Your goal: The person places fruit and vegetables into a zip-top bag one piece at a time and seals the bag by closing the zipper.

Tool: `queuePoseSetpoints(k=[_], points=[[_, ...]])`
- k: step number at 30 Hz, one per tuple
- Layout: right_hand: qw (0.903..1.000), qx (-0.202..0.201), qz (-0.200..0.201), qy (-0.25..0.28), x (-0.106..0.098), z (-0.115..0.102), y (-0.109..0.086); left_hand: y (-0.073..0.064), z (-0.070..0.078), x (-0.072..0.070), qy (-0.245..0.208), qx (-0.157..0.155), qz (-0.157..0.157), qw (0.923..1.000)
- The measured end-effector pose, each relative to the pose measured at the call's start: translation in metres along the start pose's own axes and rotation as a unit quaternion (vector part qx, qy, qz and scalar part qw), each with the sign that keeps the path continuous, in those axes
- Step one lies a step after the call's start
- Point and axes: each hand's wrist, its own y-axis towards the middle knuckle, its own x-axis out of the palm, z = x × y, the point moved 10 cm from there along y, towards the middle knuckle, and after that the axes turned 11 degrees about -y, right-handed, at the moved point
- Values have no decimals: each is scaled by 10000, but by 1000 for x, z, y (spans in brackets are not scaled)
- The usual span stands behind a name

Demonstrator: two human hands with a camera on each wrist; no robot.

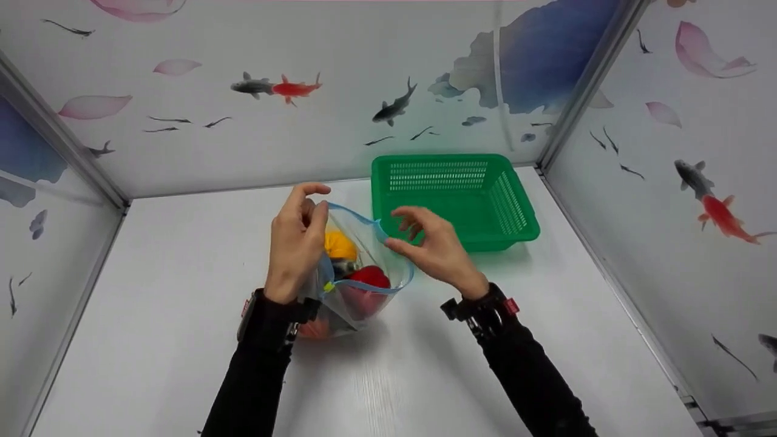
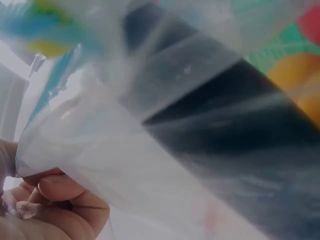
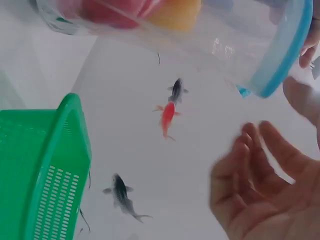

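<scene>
A clear zip bag (image 1: 383, 290) with a blue closure strip stands on the table, its mouth spread apart. Through its plastic show a yellow round thing (image 1: 340, 246), a red thing (image 1: 371, 277) and something dark; their kinds are unclear. My left hand (image 1: 294, 249) pinches the bag's edge at the left, as the left wrist view also shows at the thumb and fingers (image 2: 65, 192). At the right side of the mouth is my right hand (image 1: 440, 252), thumb near the blue strip. Its loosely bent fingers hold nothing in the right wrist view. A yellow-green slider (image 1: 329, 286) sits on the strip.
A green plastic basket (image 1: 516, 227) with slotted walls stands behind the bag to the right, close to my right hand. Printed panels (image 1: 340, 145) with fish and petals enclose the white table (image 1: 182, 303) at the back and sides.
</scene>
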Motion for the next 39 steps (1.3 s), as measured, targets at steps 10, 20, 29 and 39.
queuePoseSetpoints(k=[10, 20, 29, 39], points=[[9385, 1019, -1425, 2974, 19, -17, 38, 23, 11, -23, 853, 190, -726, 9935], [8781, 1776, -430, 4421, -25, -12, 29, 21, -33, -25, 626, -80, -1430, 9877], [8605, 1921, 67, 4719, -60, 33, 0, -13, -55, -2, -256, -226, -1381, 9898], [8348, 1931, 268, 5149, -75, 54, -14, -6, -12, -10, 266, 675, -1016, 9922]])
